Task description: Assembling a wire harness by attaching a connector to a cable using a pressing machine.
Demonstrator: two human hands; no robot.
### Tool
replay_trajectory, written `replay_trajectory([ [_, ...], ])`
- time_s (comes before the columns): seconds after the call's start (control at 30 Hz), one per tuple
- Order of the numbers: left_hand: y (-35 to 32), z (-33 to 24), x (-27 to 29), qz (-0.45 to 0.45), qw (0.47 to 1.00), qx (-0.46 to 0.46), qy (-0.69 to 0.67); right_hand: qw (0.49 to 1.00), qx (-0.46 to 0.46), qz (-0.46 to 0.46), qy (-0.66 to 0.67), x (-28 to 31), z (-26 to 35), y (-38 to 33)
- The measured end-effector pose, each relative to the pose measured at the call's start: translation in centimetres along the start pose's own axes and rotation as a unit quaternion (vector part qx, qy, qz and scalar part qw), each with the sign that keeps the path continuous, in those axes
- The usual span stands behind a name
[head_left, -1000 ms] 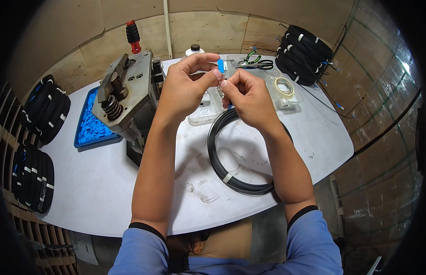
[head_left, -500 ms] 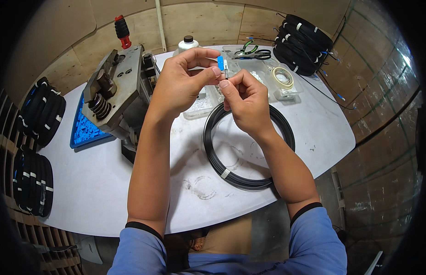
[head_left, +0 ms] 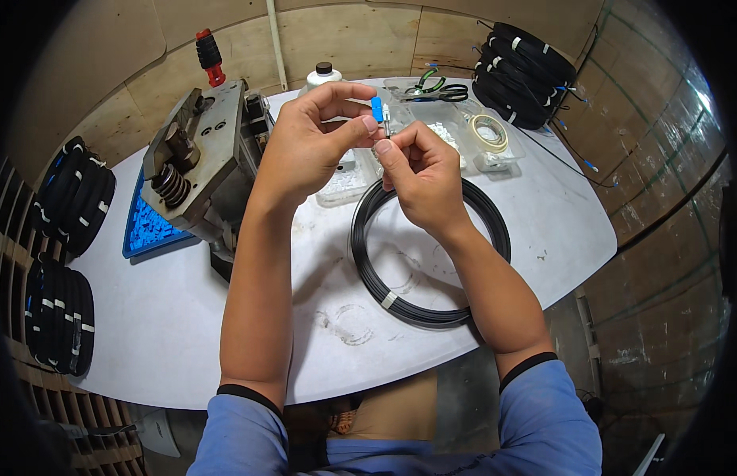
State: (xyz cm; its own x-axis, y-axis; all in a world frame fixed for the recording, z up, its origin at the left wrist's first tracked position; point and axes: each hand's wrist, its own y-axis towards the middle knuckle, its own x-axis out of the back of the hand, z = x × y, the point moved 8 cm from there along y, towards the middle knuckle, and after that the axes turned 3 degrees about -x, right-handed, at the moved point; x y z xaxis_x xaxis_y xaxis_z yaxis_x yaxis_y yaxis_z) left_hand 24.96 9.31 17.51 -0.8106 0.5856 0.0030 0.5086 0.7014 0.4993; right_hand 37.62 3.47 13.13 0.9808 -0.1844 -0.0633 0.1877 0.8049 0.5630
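Between the fingertips of my left hand is a small blue plastic connector housing. My right hand pinches a black cable end tipped with a white and metal connector, held upright just to the right of the blue piece. The two parts are side by side; whether they touch is too small to tell. Below my hands, a coil of black cable lies on the white table, bound with a white band at its near side. My right forearm crosses over the coil's right part.
A metal press stands at left beside a blue tray of blue pieces. Clear bins lie behind my hands, with a tape roll, scissors and a white bottle. Black cable coils are stacked back right, others at left.
Both hands have shifted very slightly left together with the blue housing and the white connector. The grips look the same.
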Motion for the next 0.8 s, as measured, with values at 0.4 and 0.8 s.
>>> replay_trajectory([
  [0.4, 0.01, -0.07, 0.07, 0.006, 1.0, -0.002, 0.0, 1.0, -0.014, 0.005, -0.005, -0.04, -0.13, 0.03],
  [0.8, 0.08, 0.06, -0.01, 0.006, 1.0, -0.005, -0.013, 1.0, -0.018, 0.008, 0.001, -0.06, -0.07, 0.06],
])
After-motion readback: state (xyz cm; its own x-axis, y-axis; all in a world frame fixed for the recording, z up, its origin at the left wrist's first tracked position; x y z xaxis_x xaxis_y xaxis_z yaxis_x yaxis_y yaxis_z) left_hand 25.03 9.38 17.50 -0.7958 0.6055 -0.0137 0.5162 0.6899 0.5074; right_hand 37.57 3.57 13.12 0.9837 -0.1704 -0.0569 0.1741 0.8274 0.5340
